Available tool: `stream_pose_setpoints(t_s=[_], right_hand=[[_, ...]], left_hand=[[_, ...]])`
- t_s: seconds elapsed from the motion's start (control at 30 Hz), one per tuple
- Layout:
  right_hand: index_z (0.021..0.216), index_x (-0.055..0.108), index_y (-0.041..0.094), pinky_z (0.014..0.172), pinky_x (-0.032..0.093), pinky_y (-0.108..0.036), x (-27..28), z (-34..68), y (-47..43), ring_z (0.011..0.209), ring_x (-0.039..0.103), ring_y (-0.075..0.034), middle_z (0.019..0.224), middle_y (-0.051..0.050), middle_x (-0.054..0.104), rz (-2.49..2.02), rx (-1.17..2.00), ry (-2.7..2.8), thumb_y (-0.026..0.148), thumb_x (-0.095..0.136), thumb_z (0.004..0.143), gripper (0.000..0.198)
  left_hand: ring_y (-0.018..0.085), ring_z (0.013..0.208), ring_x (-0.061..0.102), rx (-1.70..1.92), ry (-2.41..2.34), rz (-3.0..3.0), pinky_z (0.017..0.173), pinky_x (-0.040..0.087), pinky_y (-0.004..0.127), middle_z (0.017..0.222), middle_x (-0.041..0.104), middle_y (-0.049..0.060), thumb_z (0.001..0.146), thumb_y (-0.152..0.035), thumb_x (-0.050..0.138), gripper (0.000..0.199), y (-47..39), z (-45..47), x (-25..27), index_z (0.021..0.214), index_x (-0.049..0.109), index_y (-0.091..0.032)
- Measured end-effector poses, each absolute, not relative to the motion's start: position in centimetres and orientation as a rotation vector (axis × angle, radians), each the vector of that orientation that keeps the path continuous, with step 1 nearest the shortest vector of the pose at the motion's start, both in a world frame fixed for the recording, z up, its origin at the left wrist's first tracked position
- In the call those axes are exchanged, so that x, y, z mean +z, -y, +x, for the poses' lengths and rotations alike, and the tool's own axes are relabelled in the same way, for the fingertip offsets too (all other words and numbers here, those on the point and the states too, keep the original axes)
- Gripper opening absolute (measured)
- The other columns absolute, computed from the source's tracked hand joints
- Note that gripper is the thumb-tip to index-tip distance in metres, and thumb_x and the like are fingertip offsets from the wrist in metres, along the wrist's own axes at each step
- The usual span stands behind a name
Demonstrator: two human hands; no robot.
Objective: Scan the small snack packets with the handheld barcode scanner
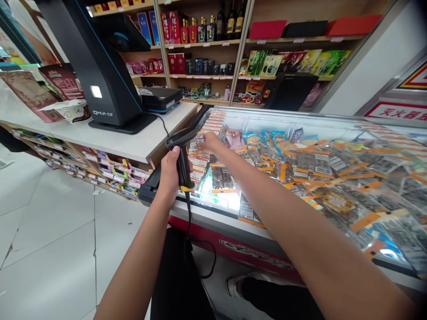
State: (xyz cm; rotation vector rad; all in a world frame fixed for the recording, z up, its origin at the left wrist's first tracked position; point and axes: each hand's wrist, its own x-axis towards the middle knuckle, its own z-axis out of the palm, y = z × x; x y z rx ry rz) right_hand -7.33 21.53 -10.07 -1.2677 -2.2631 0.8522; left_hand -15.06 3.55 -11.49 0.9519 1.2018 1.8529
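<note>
My left hand (171, 171) is wrapped round the grip of a black barcode scanner (183, 166) with a yellow-orange butt, its cable hanging down in front of the counter. The scanner's head points forward, away from me. Just beyond it, my right hand (211, 143) pinches a small clear packet (196, 143) with a printed label, partly hidden by the scanner. Below both hands is a glass-topped display case, over which many clear packets with orange strips (313, 162) lie spread. Red-and-white packets (200, 164) are stacked at its left end.
To the left stands a white counter (143, 140) with a black point-of-sale terminal (110, 89), a paper bowl (73, 110) and pouches (31, 95). Shelves of bottles and boxes (203, 62) line the back. A scanner cord loops down near my legs.
</note>
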Motion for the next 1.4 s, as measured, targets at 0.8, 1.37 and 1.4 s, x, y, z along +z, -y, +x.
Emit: stream_pose_setpoints(t_s=[0.8, 1.37, 1.4], right_hand=[[0.106, 0.058, 0.018, 0.075, 0.049, -0.034, -8.9, 5.1, -16.1, 0.089, 0.064, -0.022, 0.102, -0.008, 0.067, -0.984, 0.738, 2.036, 0.032, 0.07, 0.08, 0.031], [0.111, 0.057, 0.017, 0.078, 0.049, -0.037, -8.4, 5.9, -15.3, 0.092, 0.061, -0.023, 0.11, -0.011, 0.064, -1.027, 0.714, 2.048, 0.034, 0.067, 0.083, 0.034], [0.112, 0.058, 0.017, 0.078, 0.049, -0.037, -8.4, 5.9, -15.4, 0.092, 0.061, -0.024, 0.109, -0.01, 0.064, -1.035, 0.702, 2.058, 0.035, 0.067, 0.084, 0.034]], left_hand=[[0.012, 0.04, 0.051, 1.465, -1.073, 1.288, 0.042, 0.041, 0.023, 0.054, 0.06, 0.002, 0.095, -0.066, 0.043, 0.055, -2.0, -14.6, -11.6, 0.082, 0.063, -0.016], [0.012, 0.045, 0.052, 1.463, -1.106, 1.275, 0.043, 0.041, 0.023, 0.057, 0.06, 0.002, 0.094, -0.068, 0.042, 0.056, -2.0, -14.6, -11.7, 0.085, 0.064, -0.017], [0.012, 0.046, 0.051, 1.472, -1.106, 1.27, 0.043, 0.041, 0.023, 0.057, 0.06, 0.002, 0.095, -0.068, 0.041, 0.057, -2.0, -14.6, -11.7, 0.085, 0.064, -0.017]])
